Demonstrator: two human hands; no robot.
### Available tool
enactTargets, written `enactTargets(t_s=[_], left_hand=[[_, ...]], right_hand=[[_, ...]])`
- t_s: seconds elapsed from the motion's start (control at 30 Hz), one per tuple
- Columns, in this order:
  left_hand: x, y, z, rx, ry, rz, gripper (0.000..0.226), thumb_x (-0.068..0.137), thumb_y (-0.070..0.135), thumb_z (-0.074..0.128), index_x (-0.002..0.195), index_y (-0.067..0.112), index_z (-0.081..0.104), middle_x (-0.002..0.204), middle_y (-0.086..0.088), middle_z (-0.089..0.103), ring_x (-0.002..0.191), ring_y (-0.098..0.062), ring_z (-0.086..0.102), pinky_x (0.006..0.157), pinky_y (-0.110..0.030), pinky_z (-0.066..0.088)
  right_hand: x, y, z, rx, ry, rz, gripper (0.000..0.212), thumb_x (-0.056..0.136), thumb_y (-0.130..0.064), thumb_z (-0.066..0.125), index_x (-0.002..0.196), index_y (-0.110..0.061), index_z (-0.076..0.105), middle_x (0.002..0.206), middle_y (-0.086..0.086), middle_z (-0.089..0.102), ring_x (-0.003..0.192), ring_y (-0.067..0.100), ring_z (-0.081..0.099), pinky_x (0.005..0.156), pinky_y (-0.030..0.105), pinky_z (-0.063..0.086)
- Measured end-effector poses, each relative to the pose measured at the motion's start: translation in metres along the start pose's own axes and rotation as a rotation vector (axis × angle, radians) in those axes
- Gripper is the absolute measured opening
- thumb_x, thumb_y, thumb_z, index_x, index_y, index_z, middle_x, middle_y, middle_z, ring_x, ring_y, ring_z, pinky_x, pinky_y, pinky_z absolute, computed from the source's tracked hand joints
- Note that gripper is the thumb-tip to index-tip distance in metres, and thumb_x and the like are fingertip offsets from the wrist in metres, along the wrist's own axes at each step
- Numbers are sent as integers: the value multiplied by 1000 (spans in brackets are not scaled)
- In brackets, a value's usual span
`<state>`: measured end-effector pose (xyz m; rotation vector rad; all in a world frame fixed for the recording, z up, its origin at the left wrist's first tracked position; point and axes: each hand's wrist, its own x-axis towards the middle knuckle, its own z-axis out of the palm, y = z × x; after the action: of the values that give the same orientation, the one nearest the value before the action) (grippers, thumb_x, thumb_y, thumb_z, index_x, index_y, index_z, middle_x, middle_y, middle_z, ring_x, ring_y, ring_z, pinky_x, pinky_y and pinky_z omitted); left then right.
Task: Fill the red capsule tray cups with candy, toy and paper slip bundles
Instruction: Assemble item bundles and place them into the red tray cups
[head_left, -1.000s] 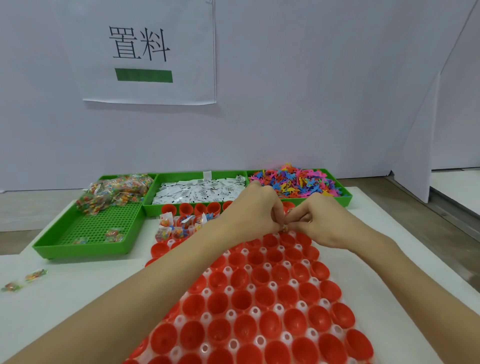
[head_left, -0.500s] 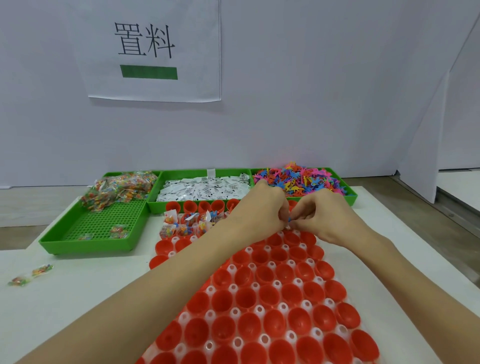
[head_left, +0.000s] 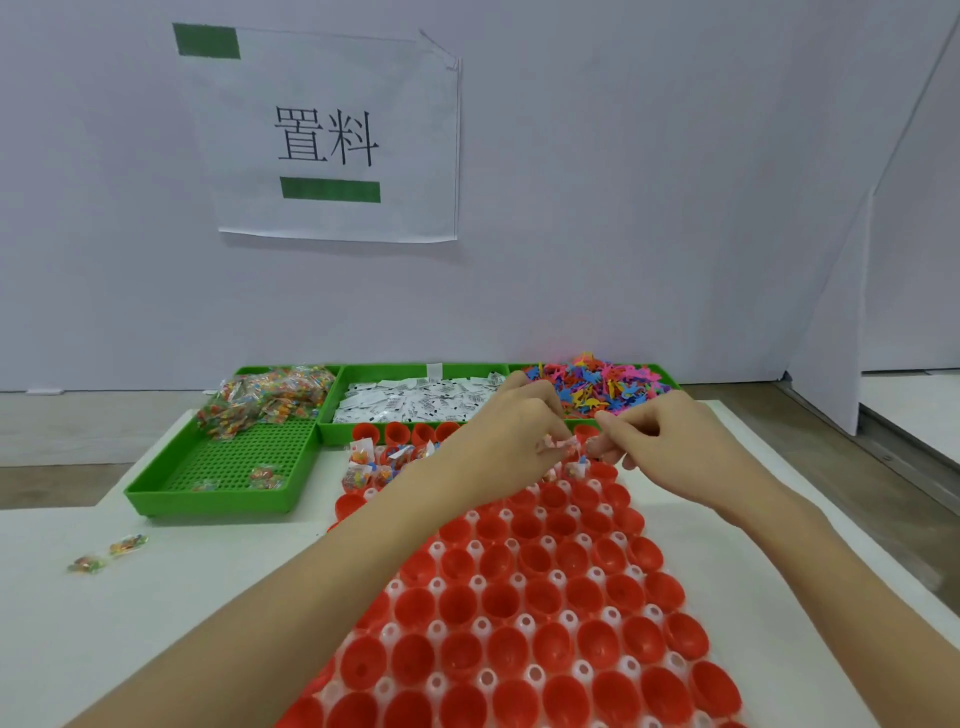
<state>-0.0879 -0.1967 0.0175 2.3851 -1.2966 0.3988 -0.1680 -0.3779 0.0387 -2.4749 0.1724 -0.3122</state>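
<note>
The red capsule tray (head_left: 524, 613) runs from the near edge to the green bins, most of its cups bare. Several far-left cups hold candy and slip bundles (head_left: 371, 465). My left hand (head_left: 506, 439) and my right hand (head_left: 660, 447) meet over the tray's far rows. Between their fingertips they pinch a small bundle (head_left: 563, 449) of clear candy wrapper and paper, with a blue toy bit (head_left: 583, 460) showing beneath. Three green bins stand behind: candy packets (head_left: 265, 397), white paper slips (head_left: 415, 400), coloured plastic toys (head_left: 602, 384).
The candy bin (head_left: 228, 475) extends forward with a mostly bare perforated floor and a few loose packets. Two stray candy packets (head_left: 106, 555) lie on the white table at left. A white partition with a paper sign (head_left: 332, 140) closes off the back. The table's right edge runs diagonally.
The camera has tilted up, so the scene sits lower in view. Both hands stay over the far rows, and the bundle is more visible between the fingertips.
</note>
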Motion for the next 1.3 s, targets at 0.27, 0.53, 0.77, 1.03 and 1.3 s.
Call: enactTargets(t_s=[0.27,0.53,0.77,1.03,1.3], left_hand=[[-82,-64,-44,40,212,-491,18,98,24,65,110,17,76,108,-1,63,105,-22,53,98,-39,44],[-167,-138,-81,80,60,-965,27,90,35,77,108,15,79,114,-5,74,95,-21,63,78,-32,46],[-162,-136,-87,-20,51,-906,16,75,24,90,66,25,77,72,9,74,69,-3,63,55,-14,39],[-161,-128,-86,3,238,-827,10,80,5,81,82,14,79,77,2,74,72,-5,66,71,-22,54],[-171,-51,-73,-438,583,-630,8,95,19,70,87,21,70,74,6,73,65,-11,69,60,-24,57]], right_hand=[[-44,-26,14,339,-23,-2,39,101,-39,57,75,-24,81,71,-8,76,63,2,67,57,10,44],[-66,-26,47,479,21,15,42,101,-40,56,73,-24,81,68,-2,75,57,1,62,58,14,43],[-65,-16,50,517,102,16,38,102,-38,56,72,-35,80,70,-3,75,58,3,62,61,20,44],[-68,-14,50,502,132,-20,36,101,-38,57,73,-35,80,69,-4,74,59,5,64,62,20,45],[-70,-14,50,514,126,-41,36,101,-37,57,73,-34,80,70,-4,75,58,5,64,62,22,46]])
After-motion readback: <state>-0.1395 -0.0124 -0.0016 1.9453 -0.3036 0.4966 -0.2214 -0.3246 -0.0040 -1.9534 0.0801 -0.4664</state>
